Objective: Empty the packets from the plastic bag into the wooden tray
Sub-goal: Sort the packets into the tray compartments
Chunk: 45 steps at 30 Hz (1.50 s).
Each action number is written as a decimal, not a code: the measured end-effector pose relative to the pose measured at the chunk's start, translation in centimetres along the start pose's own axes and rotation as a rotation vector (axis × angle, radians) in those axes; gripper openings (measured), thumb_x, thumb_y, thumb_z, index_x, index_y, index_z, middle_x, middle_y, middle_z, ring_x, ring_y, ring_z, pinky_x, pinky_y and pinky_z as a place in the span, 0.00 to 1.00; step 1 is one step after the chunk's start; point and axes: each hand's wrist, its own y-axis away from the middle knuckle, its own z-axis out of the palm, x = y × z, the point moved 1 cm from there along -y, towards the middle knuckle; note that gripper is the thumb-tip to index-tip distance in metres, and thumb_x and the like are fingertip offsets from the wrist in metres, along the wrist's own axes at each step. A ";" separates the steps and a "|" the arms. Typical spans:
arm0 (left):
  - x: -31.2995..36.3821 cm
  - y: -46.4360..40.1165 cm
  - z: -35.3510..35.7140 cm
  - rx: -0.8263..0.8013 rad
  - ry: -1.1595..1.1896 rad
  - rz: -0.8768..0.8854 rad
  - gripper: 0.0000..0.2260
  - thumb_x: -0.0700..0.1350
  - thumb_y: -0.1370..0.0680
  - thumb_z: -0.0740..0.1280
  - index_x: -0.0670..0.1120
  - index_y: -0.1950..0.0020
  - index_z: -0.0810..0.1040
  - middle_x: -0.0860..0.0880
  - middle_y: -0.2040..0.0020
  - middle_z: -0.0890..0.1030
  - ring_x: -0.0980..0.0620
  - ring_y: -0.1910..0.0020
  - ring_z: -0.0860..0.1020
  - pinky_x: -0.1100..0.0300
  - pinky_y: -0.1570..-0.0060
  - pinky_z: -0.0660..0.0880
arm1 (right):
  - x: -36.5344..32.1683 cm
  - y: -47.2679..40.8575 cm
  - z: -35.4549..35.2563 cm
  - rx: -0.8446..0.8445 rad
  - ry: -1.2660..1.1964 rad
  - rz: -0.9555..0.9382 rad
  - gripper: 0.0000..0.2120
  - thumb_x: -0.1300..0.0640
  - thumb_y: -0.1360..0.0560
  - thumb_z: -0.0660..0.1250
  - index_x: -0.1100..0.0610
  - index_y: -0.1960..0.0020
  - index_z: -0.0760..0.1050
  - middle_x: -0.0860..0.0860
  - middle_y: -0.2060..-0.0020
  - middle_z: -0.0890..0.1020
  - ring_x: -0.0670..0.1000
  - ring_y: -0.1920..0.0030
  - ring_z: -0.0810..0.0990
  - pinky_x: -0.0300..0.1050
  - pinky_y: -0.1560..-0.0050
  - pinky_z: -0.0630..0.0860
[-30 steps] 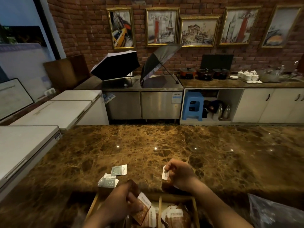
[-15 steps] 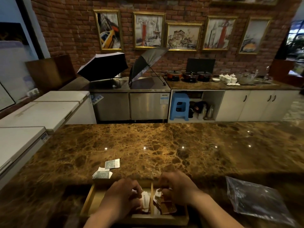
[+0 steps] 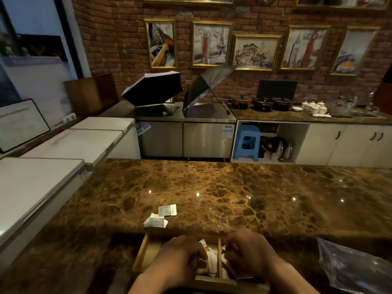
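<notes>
The wooden tray [image 3: 140, 253] sits at the near edge of the marble counter, split by a divider. Brown and white packets [image 3: 212, 258] lie inside it. My left hand [image 3: 182, 258] is down in the tray's left part, its fingers curled onto the packets by the divider. My right hand [image 3: 249, 254] is over the right compartment, fingers curled down onto packets there; its fingertips are partly hidden. The clear plastic bag [image 3: 350, 266] lies flat and crumpled on the counter to the right, apart from both hands.
Loose grey-white packets lie on the marble counter [image 3: 233, 194] just beyond the tray: one [image 3: 167, 210] alone and a small pile [image 3: 156, 222]. White chest freezers [image 3: 38, 187] stand along the left. Cabinets, umbrellas and pots are far behind.
My right hand brought its white packet down from above the counter into the tray. My left hand lowered its brown packet into the tray. The view tilted and the plastic bag came into sight.
</notes>
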 end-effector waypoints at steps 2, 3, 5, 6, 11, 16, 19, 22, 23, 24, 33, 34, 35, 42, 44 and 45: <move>-1.1 0.1 -1.1 0.118 0.060 -0.049 0.09 0.49 0.23 0.62 0.63 0.50 0.78 0.60 0.46 0.80 0.59 0.43 0.76 0.59 0.41 0.73 | -0.2 -0.7 -0.1 0.054 -0.030 0.009 0.07 0.52 0.21 0.63 0.45 0.46 0.78 0.43 0.48 0.80 0.43 0.48 0.77 0.42 0.47 0.77; -1.8 0.1 -1.6 0.174 0.076 -0.077 0.09 0.48 0.24 0.63 0.60 0.49 0.79 0.60 0.47 0.81 0.60 0.45 0.76 0.59 0.42 0.73 | -0.3 -1.0 -0.1 0.068 -0.046 0.022 0.07 0.52 0.21 0.62 0.45 0.47 0.78 0.43 0.49 0.80 0.43 0.49 0.76 0.42 0.47 0.77; -3.6 0.0 -2.9 0.268 0.102 -0.151 0.09 0.46 0.24 0.65 0.58 0.49 0.81 0.62 0.48 0.82 0.61 0.46 0.77 0.61 0.44 0.74 | -0.7 -1.9 0.1 0.081 -0.048 0.039 0.07 0.51 0.21 0.63 0.44 0.46 0.77 0.42 0.48 0.79 0.42 0.47 0.75 0.42 0.46 0.76; -4.9 -0.1 -3.5 0.308 0.123 -0.202 0.08 0.46 0.23 0.65 0.58 0.50 0.81 0.62 0.48 0.82 0.61 0.47 0.77 0.62 0.45 0.74 | -1.0 -2.3 0.2 0.077 -0.045 0.044 0.07 0.50 0.21 0.63 0.43 0.45 0.77 0.42 0.47 0.79 0.43 0.46 0.74 0.43 0.44 0.75; -11.4 -0.5 -5.6 0.323 0.239 -0.362 0.12 0.43 0.22 0.68 0.63 0.53 0.79 0.63 0.48 0.80 0.60 0.46 0.79 0.69 0.47 0.72 | -2.5 -5.3 0.9 0.027 -0.077 0.065 0.08 0.47 0.22 0.64 0.42 0.44 0.78 0.41 0.47 0.78 0.43 0.45 0.75 0.44 0.42 0.75; -15.9 -1.7 -5.7 0.273 0.206 -0.297 0.18 0.41 0.22 0.69 0.68 0.57 0.79 0.58 0.49 0.83 0.60 0.52 0.80 0.74 0.52 0.71 | -3.7 -9.3 1.6 -0.047 -0.091 0.111 0.11 0.49 0.21 0.64 0.41 0.39 0.76 0.43 0.41 0.79 0.44 0.42 0.78 0.43 0.40 0.76; -18.1 -3.0 -5.2 0.210 0.150 -0.203 0.27 0.41 0.22 0.68 0.79 0.50 0.74 0.59 0.50 0.80 0.58 0.50 0.80 0.68 0.47 0.73 | -4.6 -12.0 2.1 -0.027 -0.069 0.122 0.13 0.52 0.20 0.63 0.41 0.37 0.75 0.45 0.38 0.75 0.48 0.38 0.76 0.43 0.39 0.73; -18.8 -4.1 -4.9 0.098 0.119 -0.145 0.23 0.42 0.22 0.67 0.75 0.53 0.77 0.63 0.44 0.78 0.63 0.44 0.75 0.62 0.39 0.73 | -5.7 -15.0 2.9 -0.047 -0.034 0.116 0.15 0.52 0.20 0.65 0.40 0.35 0.74 0.45 0.37 0.73 0.50 0.39 0.74 0.43 0.43 0.74; -18.3 -4.0 -4.9 0.051 0.074 -0.144 0.19 0.44 0.21 0.67 0.73 0.53 0.77 0.64 0.42 0.76 0.66 0.42 0.72 0.66 0.38 0.69 | -6.0 -15.7 3.2 -0.067 -0.014 0.102 0.16 0.52 0.20 0.65 0.40 0.33 0.73 0.47 0.36 0.72 0.51 0.39 0.74 0.44 0.41 0.75; -18.4 -3.9 -4.8 0.033 0.044 -0.144 0.17 0.46 0.20 0.67 0.72 0.53 0.77 0.65 0.40 0.75 0.66 0.40 0.70 0.67 0.36 0.67 | -6.3 -16.8 3.8 -0.089 -0.005 0.091 0.18 0.53 0.20 0.65 0.41 0.32 0.71 0.49 0.36 0.71 0.52 0.38 0.73 0.47 0.39 0.76; -19.9 -3.1 -4.9 0.120 -0.088 -0.251 0.06 0.56 0.26 0.71 0.61 0.55 0.75 0.63 0.39 0.76 0.58 0.37 0.72 0.58 0.37 0.67 | -8.5 -21.7 7.7 -0.230 0.133 0.022 0.23 0.52 0.17 0.56 0.42 0.23 0.61 0.50 0.19 0.52 0.57 0.19 0.47 0.60 0.23 0.59; -20.2 -2.9 -5.1 0.135 -0.103 -0.267 0.06 0.56 0.26 0.72 0.59 0.54 0.77 0.62 0.39 0.76 0.58 0.37 0.71 0.57 0.38 0.66 | -8.7 -22.0 7.9 -0.227 0.135 0.010 0.21 0.52 0.16 0.55 0.43 0.23 0.63 0.50 0.18 0.51 0.57 0.19 0.45 0.60 0.23 0.58; -20.4 -2.7 -5.2 0.139 -0.118 -0.286 0.07 0.56 0.27 0.72 0.57 0.53 0.78 0.62 0.39 0.76 0.57 0.37 0.71 0.57 0.39 0.65 | -8.9 -22.3 8.1 -0.212 0.123 0.006 0.20 0.52 0.16 0.54 0.45 0.24 0.66 0.51 0.18 0.53 0.56 0.19 0.46 0.59 0.23 0.58; -20.2 -2.3 -5.7 0.159 -0.143 -0.300 0.13 0.56 0.30 0.74 0.56 0.52 0.73 0.61 0.51 0.74 0.55 0.47 0.73 0.59 0.50 0.63 | -9.6 -22.9 8.8 -0.015 0.115 0.048 0.10 0.58 0.21 0.63 0.53 0.40 0.75 0.53 0.41 0.77 0.57 0.39 0.75 0.52 0.43 0.74; -19.8 -2.4 -6.1 0.169 -0.126 -0.340 0.16 0.53 0.30 0.75 0.57 0.48 0.71 0.61 0.52 0.70 0.54 0.50 0.71 0.60 0.53 0.64 | -9.4 -23.0 9.0 0.032 0.055 0.096 0.11 0.59 0.22 0.64 0.53 0.40 0.72 0.52 0.43 0.77 0.56 0.41 0.75 0.51 0.43 0.75; -19.7 -2.4 -6.2 0.186 -0.092 -0.359 0.17 0.50 0.30 0.75 0.57 0.47 0.71 0.60 0.52 0.70 0.53 0.50 0.72 0.60 0.54 0.65 | -9.2 -22.9 9.0 0.046 -0.002 0.128 0.12 0.58 0.23 0.64 0.53 0.40 0.70 0.52 0.42 0.77 0.56 0.41 0.76 0.51 0.42 0.75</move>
